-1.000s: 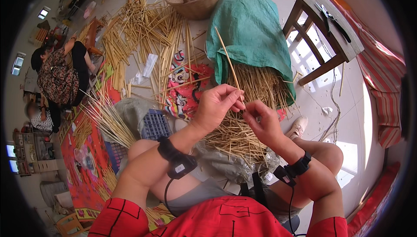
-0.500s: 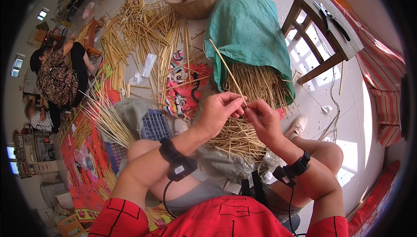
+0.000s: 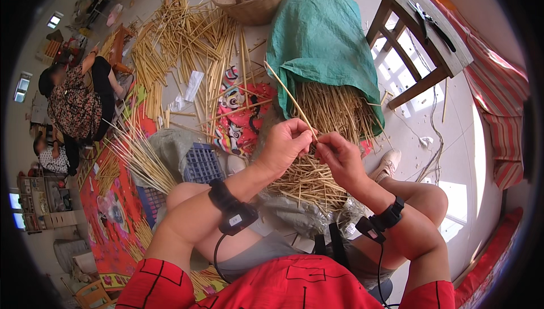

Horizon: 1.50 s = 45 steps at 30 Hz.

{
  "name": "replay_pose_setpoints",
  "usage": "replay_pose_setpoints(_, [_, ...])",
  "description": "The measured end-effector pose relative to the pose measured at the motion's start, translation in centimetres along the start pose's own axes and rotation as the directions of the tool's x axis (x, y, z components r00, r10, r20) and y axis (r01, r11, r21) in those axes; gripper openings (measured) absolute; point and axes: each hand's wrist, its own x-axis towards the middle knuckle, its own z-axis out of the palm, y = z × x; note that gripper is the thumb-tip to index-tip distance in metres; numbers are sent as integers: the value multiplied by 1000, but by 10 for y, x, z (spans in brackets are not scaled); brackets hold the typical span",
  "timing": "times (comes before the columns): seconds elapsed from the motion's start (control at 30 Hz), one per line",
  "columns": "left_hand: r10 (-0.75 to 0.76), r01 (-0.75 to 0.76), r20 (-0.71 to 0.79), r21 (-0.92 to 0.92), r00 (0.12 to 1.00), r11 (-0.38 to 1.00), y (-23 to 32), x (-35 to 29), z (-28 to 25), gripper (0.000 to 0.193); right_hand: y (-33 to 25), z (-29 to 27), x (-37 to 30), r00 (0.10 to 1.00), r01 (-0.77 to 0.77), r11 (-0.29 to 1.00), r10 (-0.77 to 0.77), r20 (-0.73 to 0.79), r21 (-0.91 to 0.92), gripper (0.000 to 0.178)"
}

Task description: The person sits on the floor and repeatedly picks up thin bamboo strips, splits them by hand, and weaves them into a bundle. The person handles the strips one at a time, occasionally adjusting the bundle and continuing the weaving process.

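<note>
Between my two hands is a thin, pale yellow straw stalk [image 3: 288, 93], its far end slanting up and to the left. My left hand [image 3: 284, 146] closes thumb and fingers around its lower part. Close beside it, my right hand [image 3: 341, 157] pinches the near tip. Below my hands lies a heap of short straw pieces [image 3: 311, 181] on grey plastic sheeting. Just beyond, more stalks [image 3: 331, 108] stick out of the mouth of a green woven sack [image 3: 317, 28].
A wicker basket [image 3: 252, 11] stands behind the sack. Pliers [image 3: 430, 26] lie on a wooden stool [image 3: 391, 3] at right. Loose straw [image 3: 181, 37] covers the far-left floor. A blue plastic crate [image 3: 202, 163] and upright stalks [image 3: 141, 159] are left of my knee. Another person [image 3: 76, 102] sits far left.
The stalk's far end has swung slightly left and down, and both hands have shifted a little to the left. The grip on the stalk stays with both hands.
</note>
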Motion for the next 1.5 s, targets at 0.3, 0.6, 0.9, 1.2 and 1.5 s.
replay_pose_setpoints(0.3, [-103, 105, 22, -135, 994, 985, 0, 2, -5, 6, -2, 1, 1, 991, -126, 958, 109, 81, 256, 8])
replay_pose_setpoints(0.6, [-161, 161, 16, -207, 987, 965, -10, -1, 0, 7, 1, -1, 1, 997, -10, 999, 7, -73, -47, 8])
replay_pose_setpoints(0.9, [-136, 131, -21, -160, 990, 978, -16, -2, 3, 4, 3, -1, -1, 995, 32, 986, -46, -87, -162, 9])
replay_pose_setpoints(1.2, [55, -53, -23, 78, 998, 996, -17, 2, 2, 4, -4, -1, -1, 996, -86, 996, 85, 22, 13, 11])
replay_pose_setpoints(1.5, [85, -86, 20, 60, 996, 994, -12, 3, 1, 4, -7, -6, 5, 982, -185, 939, 168, 80, 292, 14])
